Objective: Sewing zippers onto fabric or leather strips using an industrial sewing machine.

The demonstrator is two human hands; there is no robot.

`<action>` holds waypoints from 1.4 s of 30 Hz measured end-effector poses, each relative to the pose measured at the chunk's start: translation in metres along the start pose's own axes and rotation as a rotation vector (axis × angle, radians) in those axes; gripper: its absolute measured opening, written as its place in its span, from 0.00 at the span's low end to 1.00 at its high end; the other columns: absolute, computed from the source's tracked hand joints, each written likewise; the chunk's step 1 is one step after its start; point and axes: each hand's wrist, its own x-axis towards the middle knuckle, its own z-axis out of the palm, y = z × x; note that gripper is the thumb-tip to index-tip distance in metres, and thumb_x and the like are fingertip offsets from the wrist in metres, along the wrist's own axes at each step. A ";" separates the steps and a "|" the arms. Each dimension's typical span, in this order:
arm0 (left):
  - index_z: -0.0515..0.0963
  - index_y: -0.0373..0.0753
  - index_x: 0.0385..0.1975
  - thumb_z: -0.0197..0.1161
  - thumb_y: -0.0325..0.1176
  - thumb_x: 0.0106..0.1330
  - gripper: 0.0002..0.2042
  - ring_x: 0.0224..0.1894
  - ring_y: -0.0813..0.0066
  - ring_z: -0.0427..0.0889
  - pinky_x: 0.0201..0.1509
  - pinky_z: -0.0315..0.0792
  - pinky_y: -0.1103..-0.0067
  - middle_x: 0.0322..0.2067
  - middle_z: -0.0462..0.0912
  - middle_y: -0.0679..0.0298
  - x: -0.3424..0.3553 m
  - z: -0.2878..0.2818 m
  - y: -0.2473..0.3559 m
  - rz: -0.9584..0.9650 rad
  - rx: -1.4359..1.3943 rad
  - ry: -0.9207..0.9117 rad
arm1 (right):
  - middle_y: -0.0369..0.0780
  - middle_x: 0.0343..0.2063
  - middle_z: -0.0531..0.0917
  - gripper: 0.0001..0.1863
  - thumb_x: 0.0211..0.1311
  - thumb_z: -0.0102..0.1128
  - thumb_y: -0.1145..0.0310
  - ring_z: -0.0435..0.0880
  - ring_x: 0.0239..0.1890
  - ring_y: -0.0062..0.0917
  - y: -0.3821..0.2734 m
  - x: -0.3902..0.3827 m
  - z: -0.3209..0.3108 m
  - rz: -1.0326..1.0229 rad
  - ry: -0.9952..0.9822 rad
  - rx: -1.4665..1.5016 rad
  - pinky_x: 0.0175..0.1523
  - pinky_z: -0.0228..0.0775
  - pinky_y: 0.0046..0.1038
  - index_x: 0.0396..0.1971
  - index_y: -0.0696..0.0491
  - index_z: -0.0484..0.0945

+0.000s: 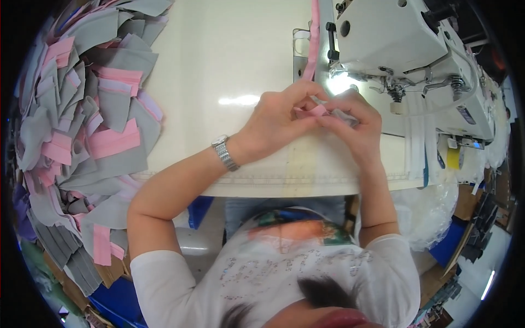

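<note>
In the middle of the view my left hand (281,117), a steel watch on its wrist, is closed on a short pink fabric piece (319,110). My right hand (355,123) pinches the same piece from the right, with a bunched pale grey bit (343,116) among its fingers; some fingertips are hidden. Just beyond both hands a long pink strip (312,46) runs up the table beside a metal plate. The sewing machine (394,38) stands at the upper right, its lamp lit just above my right hand.
A big heap of grey and pink cut pieces (112,139) covers the left of the white table (219,65). Yellow tape (453,158) and white strips (416,156) lie at the right. Clear plastic bags (424,218) sit below the table's right edge, near blue bins (445,243).
</note>
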 end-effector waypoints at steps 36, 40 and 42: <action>0.75 0.34 0.47 0.61 0.19 0.55 0.17 0.39 0.77 0.83 0.45 0.77 0.83 0.37 0.83 0.60 -0.001 -0.004 -0.001 0.057 0.105 -0.023 | 0.38 0.28 0.78 0.09 0.45 0.67 0.78 0.76 0.29 0.22 0.008 -0.004 0.004 -0.234 0.047 -0.136 0.31 0.67 0.20 0.30 0.56 0.79; 0.75 0.34 0.46 0.62 0.19 0.55 0.17 0.39 0.77 0.83 0.45 0.77 0.83 0.38 0.83 0.60 -0.001 -0.004 -0.002 0.049 0.149 -0.022 | 0.38 0.26 0.78 0.10 0.44 0.68 0.78 0.76 0.29 0.22 0.007 -0.003 0.005 -0.190 0.023 -0.078 0.30 0.67 0.20 0.29 0.57 0.79; 0.75 0.34 0.46 0.62 0.19 0.55 0.17 0.39 0.78 0.83 0.45 0.77 0.83 0.39 0.83 0.60 -0.001 -0.003 -0.004 0.049 0.155 -0.017 | 0.38 0.26 0.78 0.10 0.43 0.68 0.78 0.76 0.29 0.22 0.007 -0.002 0.004 -0.173 0.002 -0.088 0.30 0.66 0.20 0.29 0.57 0.80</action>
